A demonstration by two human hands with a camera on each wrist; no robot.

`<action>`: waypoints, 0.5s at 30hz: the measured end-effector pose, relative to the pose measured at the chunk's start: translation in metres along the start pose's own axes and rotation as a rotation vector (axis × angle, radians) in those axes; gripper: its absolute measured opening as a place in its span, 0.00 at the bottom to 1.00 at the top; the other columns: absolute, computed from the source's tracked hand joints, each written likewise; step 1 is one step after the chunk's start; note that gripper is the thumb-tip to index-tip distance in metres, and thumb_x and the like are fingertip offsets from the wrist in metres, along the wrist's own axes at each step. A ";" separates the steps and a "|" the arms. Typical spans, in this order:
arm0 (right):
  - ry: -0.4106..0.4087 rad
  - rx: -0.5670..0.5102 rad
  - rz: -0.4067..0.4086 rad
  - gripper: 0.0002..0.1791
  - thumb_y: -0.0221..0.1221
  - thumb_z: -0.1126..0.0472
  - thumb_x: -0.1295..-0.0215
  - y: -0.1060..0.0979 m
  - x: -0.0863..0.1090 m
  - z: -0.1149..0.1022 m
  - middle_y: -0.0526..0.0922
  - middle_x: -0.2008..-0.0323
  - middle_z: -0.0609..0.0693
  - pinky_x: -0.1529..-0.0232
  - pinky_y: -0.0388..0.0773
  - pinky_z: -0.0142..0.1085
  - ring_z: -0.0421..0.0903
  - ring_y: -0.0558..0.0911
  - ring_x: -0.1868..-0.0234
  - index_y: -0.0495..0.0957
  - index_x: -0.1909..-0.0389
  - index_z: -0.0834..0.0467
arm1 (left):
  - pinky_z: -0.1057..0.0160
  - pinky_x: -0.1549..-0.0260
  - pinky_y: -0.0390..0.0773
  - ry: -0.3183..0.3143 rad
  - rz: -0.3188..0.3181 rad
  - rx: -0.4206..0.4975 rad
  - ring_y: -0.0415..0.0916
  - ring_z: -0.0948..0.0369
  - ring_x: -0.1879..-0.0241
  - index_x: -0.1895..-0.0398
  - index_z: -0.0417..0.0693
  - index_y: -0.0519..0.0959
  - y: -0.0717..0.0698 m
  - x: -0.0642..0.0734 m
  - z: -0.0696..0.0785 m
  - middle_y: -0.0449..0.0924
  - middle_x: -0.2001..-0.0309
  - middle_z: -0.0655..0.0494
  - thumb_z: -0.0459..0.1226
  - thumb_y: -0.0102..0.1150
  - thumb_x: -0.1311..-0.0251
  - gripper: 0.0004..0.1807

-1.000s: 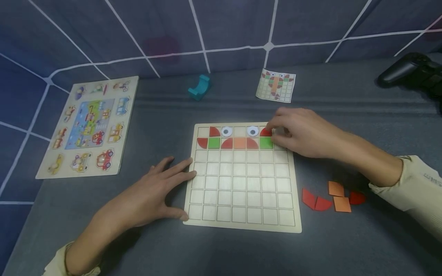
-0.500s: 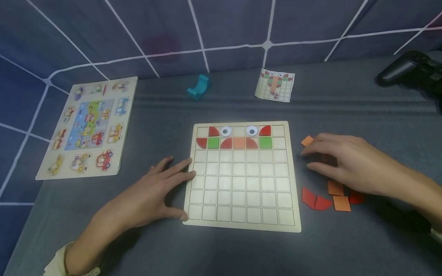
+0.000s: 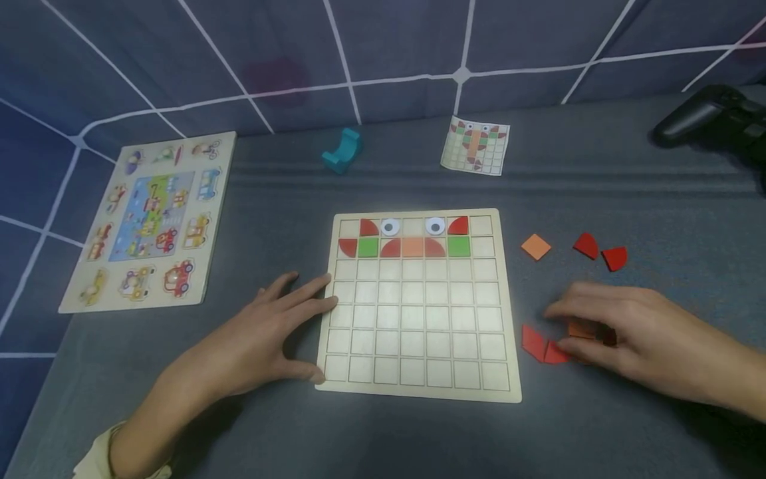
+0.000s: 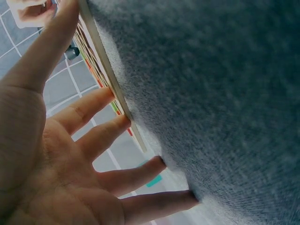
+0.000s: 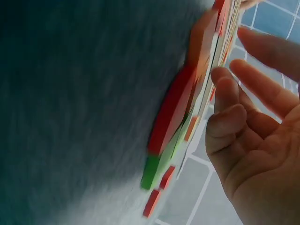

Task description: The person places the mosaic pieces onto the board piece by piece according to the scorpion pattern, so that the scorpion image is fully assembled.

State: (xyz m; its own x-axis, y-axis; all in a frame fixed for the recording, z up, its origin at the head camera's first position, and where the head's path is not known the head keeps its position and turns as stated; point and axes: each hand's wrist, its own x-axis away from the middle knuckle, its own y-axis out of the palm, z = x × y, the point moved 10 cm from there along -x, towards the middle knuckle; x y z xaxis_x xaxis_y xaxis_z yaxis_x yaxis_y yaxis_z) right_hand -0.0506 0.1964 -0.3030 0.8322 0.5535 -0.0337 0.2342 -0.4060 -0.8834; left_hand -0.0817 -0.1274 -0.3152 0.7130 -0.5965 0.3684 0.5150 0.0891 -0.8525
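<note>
Fingers point(image 3: 314, 308) spread wide, the left hand point(image 3: 263, 338) touches a pale gridded board point(image 3: 413, 318) bearing red quarter-circles point(image 3: 367, 229) and green squares point(image 3: 459, 246). The right hand point(image 3: 643, 332), fingers parted, hangs over an orange square point(image 3: 580, 330).

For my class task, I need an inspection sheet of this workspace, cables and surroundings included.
Surface: dark grey covering, creased towards the back.
Job's things: wooden grid board, top two rows partly filled; printed pattern card behind it; loose red and orange pieces at right.
Clutter: picture puzzle, teal curved piece, black controller.
Grips: left hand touches the board's left edge; right hand over loose pieces, contact unclear.
Cables: nothing seen.
Surroundings: dark blue backdrop with white lines.
</note>
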 end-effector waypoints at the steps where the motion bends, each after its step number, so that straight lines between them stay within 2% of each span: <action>1: -0.007 -0.014 -0.017 0.21 0.76 0.57 0.52 0.003 0.001 -0.002 0.67 0.71 0.26 0.76 0.64 0.24 0.25 0.65 0.75 0.81 0.58 0.39 | 0.25 0.43 0.55 0.002 0.000 0.000 0.46 0.34 0.28 0.29 0.57 0.69 0.000 0.000 0.000 0.52 0.23 0.56 0.62 0.73 0.59 0.51; 4: -0.041 -0.028 -0.043 0.24 0.77 0.58 0.55 0.011 0.005 -0.010 0.66 0.70 0.26 0.76 0.63 0.24 0.25 0.65 0.74 0.82 0.56 0.40 | 0.25 0.42 0.55 -0.001 -0.002 -0.005 0.46 0.34 0.28 0.29 0.57 0.69 0.000 0.000 0.000 0.53 0.23 0.56 0.63 0.73 0.59 0.51; 8: -0.082 -0.006 -0.029 0.28 0.78 0.59 0.59 0.014 0.008 -0.017 0.66 0.68 0.26 0.74 0.63 0.24 0.25 0.65 0.71 0.82 0.52 0.41 | 0.26 0.42 0.55 -0.006 -0.002 -0.013 0.47 0.35 0.28 0.29 0.56 0.69 0.000 0.000 0.000 0.54 0.24 0.56 0.64 0.72 0.59 0.51; 15: -0.056 0.009 -0.029 0.28 0.77 0.59 0.58 0.018 0.007 -0.017 0.68 0.66 0.25 0.74 0.65 0.26 0.26 0.65 0.70 0.81 0.52 0.41 | 0.26 0.42 0.56 -0.004 0.000 -0.013 0.48 0.36 0.28 0.29 0.55 0.70 0.000 0.001 0.000 0.54 0.24 0.55 0.63 0.73 0.60 0.51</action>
State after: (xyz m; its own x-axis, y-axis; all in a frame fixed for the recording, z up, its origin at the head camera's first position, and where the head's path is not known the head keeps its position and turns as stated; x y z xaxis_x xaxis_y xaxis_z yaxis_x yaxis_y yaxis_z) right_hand -0.0321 0.1808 -0.3111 0.7958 0.6045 -0.0342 0.2529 -0.3832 -0.8884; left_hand -0.0814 -0.1279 -0.3150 0.7150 -0.5931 0.3702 0.5091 0.0787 -0.8571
